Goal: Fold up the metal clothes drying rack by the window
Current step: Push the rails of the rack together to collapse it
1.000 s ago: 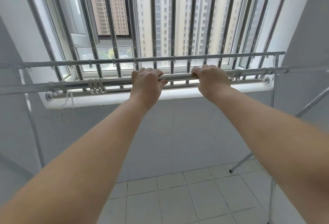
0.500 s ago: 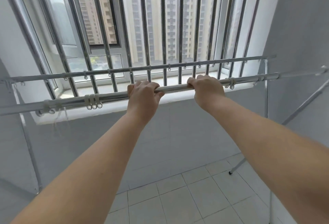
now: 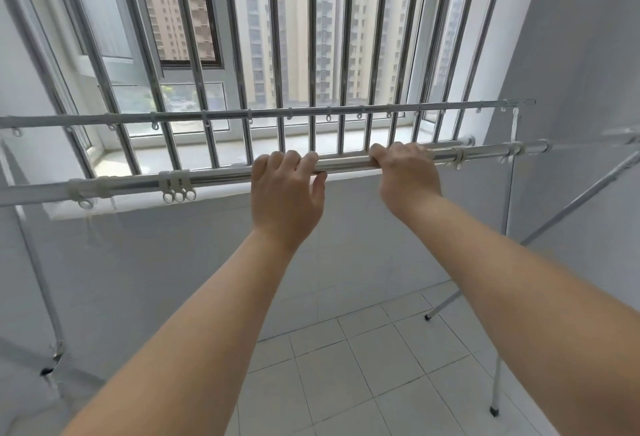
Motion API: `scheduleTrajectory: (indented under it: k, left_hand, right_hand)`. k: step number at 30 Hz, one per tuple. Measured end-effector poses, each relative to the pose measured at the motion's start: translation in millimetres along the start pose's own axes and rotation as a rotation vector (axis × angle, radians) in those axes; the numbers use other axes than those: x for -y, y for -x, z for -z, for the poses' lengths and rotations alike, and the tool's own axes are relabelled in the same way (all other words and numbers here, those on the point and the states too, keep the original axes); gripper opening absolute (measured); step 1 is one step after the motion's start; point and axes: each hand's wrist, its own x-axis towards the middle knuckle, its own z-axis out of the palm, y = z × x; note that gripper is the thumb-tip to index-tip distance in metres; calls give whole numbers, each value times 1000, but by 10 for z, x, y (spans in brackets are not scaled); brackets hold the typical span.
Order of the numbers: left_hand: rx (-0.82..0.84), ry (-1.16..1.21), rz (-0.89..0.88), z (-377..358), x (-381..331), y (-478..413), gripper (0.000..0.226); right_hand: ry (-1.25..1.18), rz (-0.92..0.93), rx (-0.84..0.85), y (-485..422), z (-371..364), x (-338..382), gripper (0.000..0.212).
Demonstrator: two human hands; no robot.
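The metal drying rack stands under the barred window. Its near top rail point(image 3: 221, 176) runs across the view at chest height, with white plastic rings clipped on. A second, thinner far rail point(image 3: 263, 112) lies behind it, closer to the window. My left hand point(image 3: 287, 190) wraps over the near rail at the middle, fingers curled on top. My right hand point(image 3: 405, 172) grips the same rail a little to the right. The rack's crossed legs point(image 3: 568, 207) show at the right, with black feet on the tiles.
Vertical steel window bars point(image 3: 311, 55) stand just behind the rack above a white sill point(image 3: 242, 148). Grey walls close in on the left and right. The rack's left upright point(image 3: 38, 273) runs down the left wall. White floor tiles point(image 3: 346, 366) lie below.
The view has moved closer and tilted, so the rail now slopes up to the right. Both hands keep their grip on the near rail, which sits lower against the window than before.
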Motion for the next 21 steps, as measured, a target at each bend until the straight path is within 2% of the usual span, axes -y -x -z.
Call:
scheduleTrajectory:
  k: [7, 21]
  left_hand:
    - [-21, 32, 21, -112, 116, -51, 24]
    - [-11, 32, 80, -362, 68, 184, 30]
  right_hand:
    - [-23, 3, 79, -113, -39, 99, 39]
    - [-33, -4, 108, 86, -315, 107, 45]
